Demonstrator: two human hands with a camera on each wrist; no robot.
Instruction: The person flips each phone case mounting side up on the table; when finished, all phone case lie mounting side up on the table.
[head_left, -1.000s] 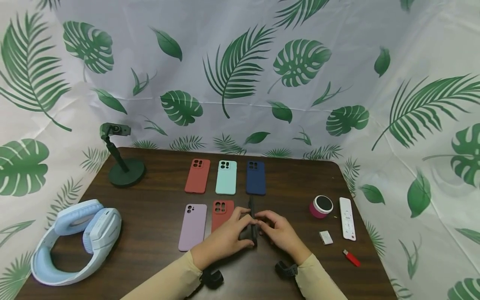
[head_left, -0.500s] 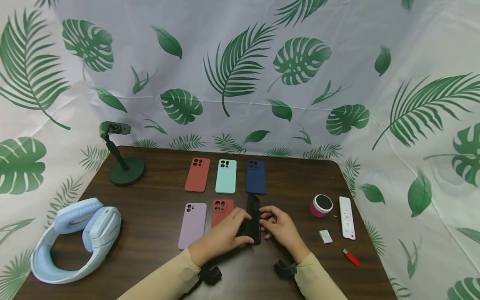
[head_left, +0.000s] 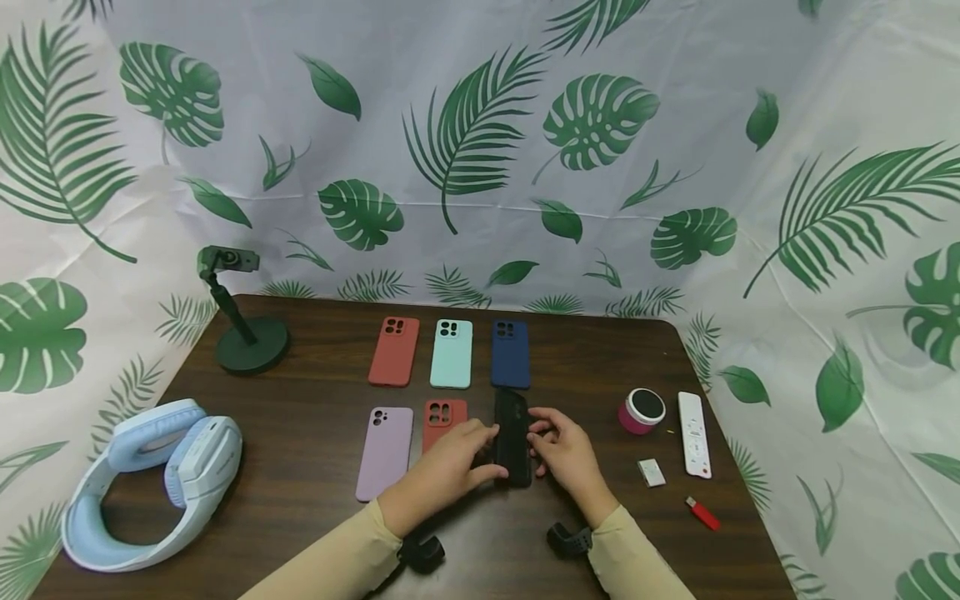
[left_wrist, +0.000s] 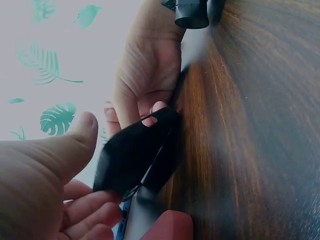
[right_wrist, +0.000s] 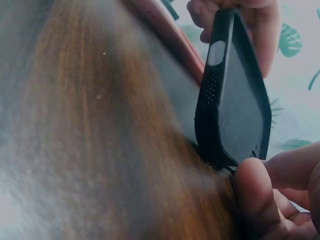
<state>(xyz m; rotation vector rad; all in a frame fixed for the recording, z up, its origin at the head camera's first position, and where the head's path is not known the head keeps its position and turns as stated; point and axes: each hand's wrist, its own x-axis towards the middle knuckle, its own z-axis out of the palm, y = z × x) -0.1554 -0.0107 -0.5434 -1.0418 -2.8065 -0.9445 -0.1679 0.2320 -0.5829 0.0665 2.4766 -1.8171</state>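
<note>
A black phone case (head_left: 513,440) is held tilted low over the dark table between both hands. Its grey inner face, an oval slot and a patch of small holes at one end show in the right wrist view. My left hand (head_left: 446,468) holds the left edge with bent fingers; in the left wrist view the thumb (left_wrist: 86,125) stands slightly off the case while the fingertips touch it. My right hand (head_left: 567,457) pinches the opposite edge between thumb (right_wrist: 254,182) and forefinger. A red phone case (head_left: 444,414) lies just beyond the left hand, partly covered by it.
Red (head_left: 393,351), mint (head_left: 452,354) and blue (head_left: 511,354) cases form a back row; a lilac case (head_left: 385,454) lies nearer. Headphones (head_left: 191,483) and a camera stand (head_left: 252,343) are left. A pink jar (head_left: 641,412), white remote (head_left: 694,435), white square piece (head_left: 652,472) and red stick (head_left: 702,512) lie right.
The black phone case has tipped from standing on its edge to lying flatter, its broad face now showing from above. The right hand has shifted slightly right with it.
</note>
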